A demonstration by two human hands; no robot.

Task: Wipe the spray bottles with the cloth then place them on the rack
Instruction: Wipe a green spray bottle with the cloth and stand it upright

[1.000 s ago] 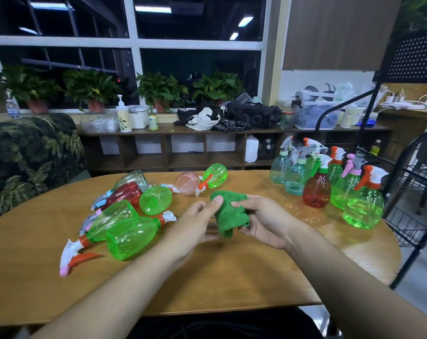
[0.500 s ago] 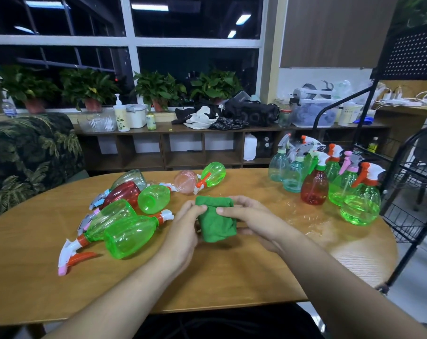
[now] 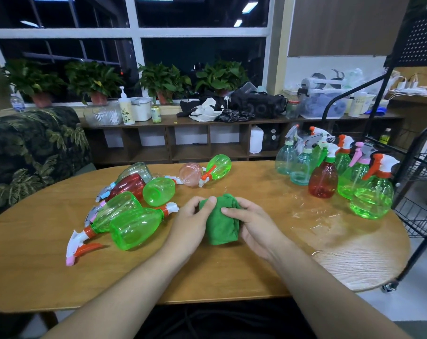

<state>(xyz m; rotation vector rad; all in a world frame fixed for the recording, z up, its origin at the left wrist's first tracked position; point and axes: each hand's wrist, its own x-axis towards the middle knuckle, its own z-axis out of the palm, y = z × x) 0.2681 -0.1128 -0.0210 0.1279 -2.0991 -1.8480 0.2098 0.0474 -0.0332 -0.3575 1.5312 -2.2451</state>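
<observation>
Had my fingers curled on the folded green cloth, left hand and right hand over the table. Wiping hadn't started imo: a pile of spray bottles lay left, more stood right, 0 visible on the rack.

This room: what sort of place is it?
Probably an office lounge or workroom: potted plants along a big window, a cluttered low shelf, and a leaf-print sofa beside the table.
</observation>
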